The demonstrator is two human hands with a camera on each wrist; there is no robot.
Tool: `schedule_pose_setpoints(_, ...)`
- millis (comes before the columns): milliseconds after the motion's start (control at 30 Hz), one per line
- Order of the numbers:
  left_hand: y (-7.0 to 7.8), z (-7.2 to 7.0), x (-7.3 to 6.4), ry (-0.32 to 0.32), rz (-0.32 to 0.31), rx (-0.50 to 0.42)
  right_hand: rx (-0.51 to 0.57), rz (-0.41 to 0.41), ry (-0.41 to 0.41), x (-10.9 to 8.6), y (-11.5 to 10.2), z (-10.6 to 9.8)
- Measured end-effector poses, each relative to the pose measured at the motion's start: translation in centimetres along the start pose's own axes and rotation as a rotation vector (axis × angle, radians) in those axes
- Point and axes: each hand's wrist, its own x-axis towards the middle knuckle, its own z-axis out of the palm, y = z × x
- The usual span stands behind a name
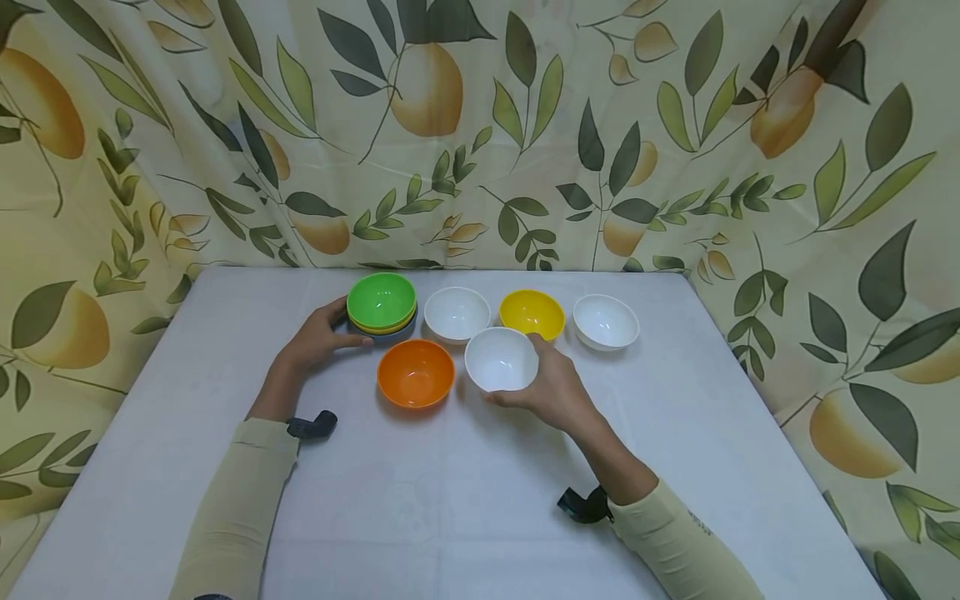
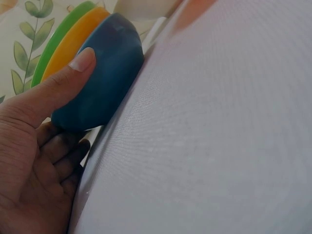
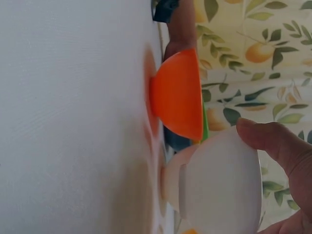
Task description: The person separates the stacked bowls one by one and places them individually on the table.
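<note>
Behind and left of the orange bowl [image 1: 416, 375], the left hand [image 1: 318, 337] clasps the bowl stack [image 1: 382, 302], seemingly for steadiness; right of that orange bowl, the right hand [image 1: 555, 387] pinches a white bowl [image 1: 501, 360], apparently supporting it aloft.

The near middle of the white cloth-covered tabletop [image 1: 427, 508] leaves room to pass; beyond, a round glossy orange bowl [image 1: 416, 373] and held round white bowl [image 1: 499, 358] obstruct.
</note>
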Motion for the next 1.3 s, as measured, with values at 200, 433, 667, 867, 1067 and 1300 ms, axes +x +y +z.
schedule_pose_setpoints(200, 0.0, 0.0, 0.0, -0.003, -0.001, -0.006, 0.002, 0.014, -0.013, 0.1, 0.4, 0.4)
schedule_pose_setpoints(433, 0.2, -0.2, -0.3, -0.004, -0.012, 0.0, 0.0, 0.021, -0.017, 0.3, 0.8, 0.9)
schedule_pose_setpoints(667, 0.2, -0.1, -0.2, -0.009, -0.015, -0.012, 0.002, 0.032, -0.019, 0.3, 1.0, 1.1)
schedule_pose_setpoints(867, 0.6, 0.0, -0.2, -0.007, -0.002, -0.006, 0.005, 0.022, -0.015, 0.4, 1.3, 1.1)
schedule_pose_setpoints(1067, 2.0, 0.0, -0.7, -0.016, -0.015, -0.02, 0.009, 0.024, -0.032, 0.6, 1.7, 1.4)
schedule_pose_setpoints(1300, 0.5, -0.1, -0.2, -0.008, 0.011, -0.018, 0.005, 0.029, -0.035, 0.6, 1.6, 1.5)
